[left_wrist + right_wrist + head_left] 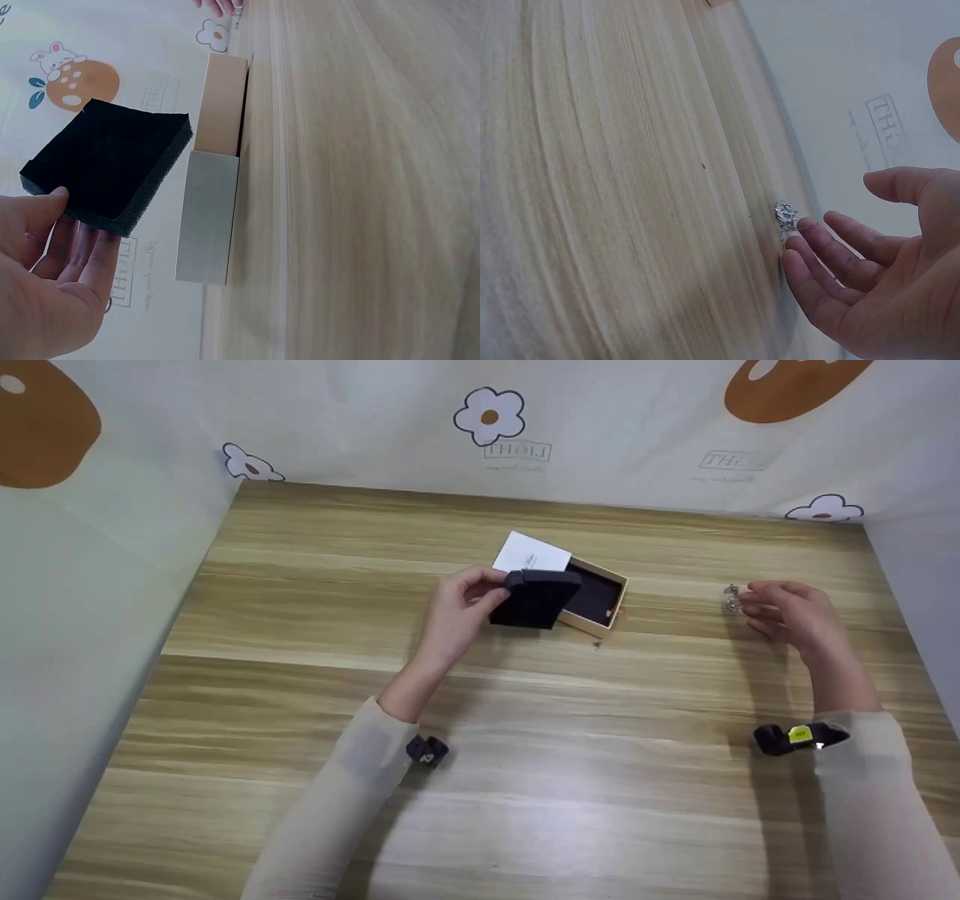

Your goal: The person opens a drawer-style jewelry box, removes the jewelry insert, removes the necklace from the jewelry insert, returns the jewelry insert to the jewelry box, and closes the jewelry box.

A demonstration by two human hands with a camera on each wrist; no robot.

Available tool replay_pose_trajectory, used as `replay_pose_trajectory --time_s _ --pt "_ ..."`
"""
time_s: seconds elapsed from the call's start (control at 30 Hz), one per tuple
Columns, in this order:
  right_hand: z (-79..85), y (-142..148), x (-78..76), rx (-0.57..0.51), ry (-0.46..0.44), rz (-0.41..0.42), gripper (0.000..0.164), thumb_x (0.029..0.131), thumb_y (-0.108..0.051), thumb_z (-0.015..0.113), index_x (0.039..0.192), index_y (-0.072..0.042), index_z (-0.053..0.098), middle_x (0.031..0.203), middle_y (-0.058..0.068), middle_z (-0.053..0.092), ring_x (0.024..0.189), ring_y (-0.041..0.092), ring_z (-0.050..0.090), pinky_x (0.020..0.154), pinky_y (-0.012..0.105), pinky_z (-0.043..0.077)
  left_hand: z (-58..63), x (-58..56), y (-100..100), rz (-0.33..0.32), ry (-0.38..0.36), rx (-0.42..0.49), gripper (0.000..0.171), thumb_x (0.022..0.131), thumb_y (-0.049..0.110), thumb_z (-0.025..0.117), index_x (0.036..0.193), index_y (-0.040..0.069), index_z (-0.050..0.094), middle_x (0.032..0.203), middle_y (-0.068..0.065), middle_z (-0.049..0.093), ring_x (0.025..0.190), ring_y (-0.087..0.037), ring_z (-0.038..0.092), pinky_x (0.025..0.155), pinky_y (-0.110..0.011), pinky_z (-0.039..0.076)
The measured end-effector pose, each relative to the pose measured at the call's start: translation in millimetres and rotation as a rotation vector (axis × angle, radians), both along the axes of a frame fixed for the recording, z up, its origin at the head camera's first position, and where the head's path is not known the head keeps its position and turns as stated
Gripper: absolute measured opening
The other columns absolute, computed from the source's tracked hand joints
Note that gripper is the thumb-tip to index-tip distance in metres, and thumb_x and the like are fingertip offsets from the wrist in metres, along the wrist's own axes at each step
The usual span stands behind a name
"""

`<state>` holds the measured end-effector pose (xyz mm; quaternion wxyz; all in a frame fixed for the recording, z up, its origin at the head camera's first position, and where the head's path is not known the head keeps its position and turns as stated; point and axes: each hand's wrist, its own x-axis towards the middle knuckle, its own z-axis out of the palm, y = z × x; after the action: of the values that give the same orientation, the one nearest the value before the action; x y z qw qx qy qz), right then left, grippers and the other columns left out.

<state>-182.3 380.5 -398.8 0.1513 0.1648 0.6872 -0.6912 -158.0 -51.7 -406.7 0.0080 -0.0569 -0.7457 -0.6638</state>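
Note:
A square black foam pad [105,161] is pinched at one corner between the thumb and fingers of my left hand [457,604], tilted above the table. Behind it in the head view lie a white box sleeve [532,553] and a tan drawer box [616,604] with a dark inside, pulled partway out of the sleeve. On the right, my right hand [791,611] has its fingers loosely extended and its thumb apart. Its fingertips are right at a small cluster of silver jewelry [785,215] on the table.
A tiny dark metallic piece [597,644] lies on the wooden table [300,697] in front of the box. A pale printed sheet [375,420] with flowers stands along the back edge. Each wrist carries a small black camera [795,737].

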Motion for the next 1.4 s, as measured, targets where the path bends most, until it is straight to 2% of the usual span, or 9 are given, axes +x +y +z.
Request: replay_pose_trajectory --time_s 0.13,0.27,0.43,0.53,0.67,0.87,1.07,1.27,1.4 --pt "2.3 -1 1.5 0.086 0.036 0.035 0.011 0.101 -0.019 0.058 0.092 -0.02 0.065 0.083 -0.012 0.075 0.08 0.0 0.07 0.073 0.015 0.059 1.1 0.2 1 -0.001 -0.008 -0.003 0.017 0.09 -0.002 0.068 0.106 -0.006 0.07 0.111 -0.019 0.072 0.105 -0.025 0.071 0.093 -0.028 0.058" --pt "4.0 -1 2.8 0.134 0.063 0.057 0.009 0.1 -0.018 0.059 0.092 -0.021 0.063 0.081 -0.014 0.075 0.079 -0.002 0.071 0.073 0.013 0.058 1.9 0.1 2 -0.003 -0.016 -0.005 0.017 0.09 -0.002 0.068 0.106 -0.006 0.07 0.112 -0.019 0.072 0.106 -0.025 0.071 0.094 -0.029 0.058" --pt "6.5 -3 3.8 0.252 0.088 0.091 0.003 0.1 -0.021 0.058 0.099 -0.019 0.06 0.081 -0.019 0.073 0.079 -0.006 0.069 0.073 0.011 0.057 1.8 -0.4 3 -0.007 -0.013 -0.004 0.017 0.09 -0.002 0.067 0.106 -0.006 0.07 0.11 -0.019 0.072 0.104 -0.024 0.071 0.093 -0.028 0.058" --pt "8.6 -6 4.1 0.37 0.097 0.119 0.01 0.101 -0.025 0.055 0.107 -0.017 0.056 0.081 -0.025 0.07 0.079 -0.01 0.067 0.073 0.009 0.056 1.6 -0.7 3 -0.01 -0.015 0.002 0.016 0.091 -0.003 0.067 0.106 -0.006 0.07 0.11 -0.019 0.072 0.104 -0.024 0.071 0.092 -0.028 0.058" --pt "10.8 -10 4.4 0.474 0.107 0.147 0.017 0.102 -0.029 0.053 0.113 -0.016 0.053 0.082 -0.029 0.067 0.08 -0.012 0.065 0.075 0.008 0.055 1.4 -0.9 4 -0.017 -0.021 0.012 0.016 0.091 -0.002 0.067 0.106 -0.006 0.07 0.111 -0.019 0.072 0.105 -0.024 0.071 0.093 -0.029 0.058" --pt "12.1 -12 4.6 0.449 0.115 0.14 0.008 0.101 -0.025 0.056 0.106 -0.019 0.056 0.084 -0.028 0.066 0.08 -0.011 0.065 0.074 0.009 0.055 0.3 -1.6 5 -0.018 -0.006 0.004 0.014 0.092 -0.002 0.066 0.104 -0.006 0.071 0.11 -0.019 0.073 0.104 -0.024 0.071 0.093 -0.029 0.058" --pt "13.1 -15 6.3 0.487 0.121 0.157 0.018 0.101 -0.03 0.055 0.113 -0.016 0.055 0.085 -0.029 0.066 0.081 -0.013 0.064 0.075 0.009 0.055 0.7 -1.0 5 -0.018 -0.003 0.015 0.015 0.091 -0.003 0.066 0.105 -0.006 0.07 0.109 -0.019 0.073 0.104 -0.024 0.071 0.093 -0.029 0.058" --pt "16.7 -22 8.4 0.499 0.154 0.172 0.034 0.101 -0.03 0.056 0.124 -0.005 0.053 0.087 -0.029 0.065 0.083 -0.012 0.064 0.075 0.009 0.055 1.6 -0.3 6 -0.015 -0.004 0.014 0.015 0.091 -0.002 0.066 0.105 -0.006 0.07 0.109 -0.019 0.072 0.104 -0.023 0.071 0.093 -0.029 0.058" --pt "19.3 -28 10.0 0.485 0.173 0.187 0.025 0.102 -0.029 0.056 0.118 -0.011 0.055 0.089 -0.028 0.066 0.083 -0.01 0.064 0.075 0.009 0.055 1.8 0.3 6 -0.014 -0.005 0.011 0.016 0.091 -0.002 0.066 0.106 -0.006 0.07 0.11 -0.019 0.072 0.105 -0.023 0.071 0.093 -0.029 0.058"
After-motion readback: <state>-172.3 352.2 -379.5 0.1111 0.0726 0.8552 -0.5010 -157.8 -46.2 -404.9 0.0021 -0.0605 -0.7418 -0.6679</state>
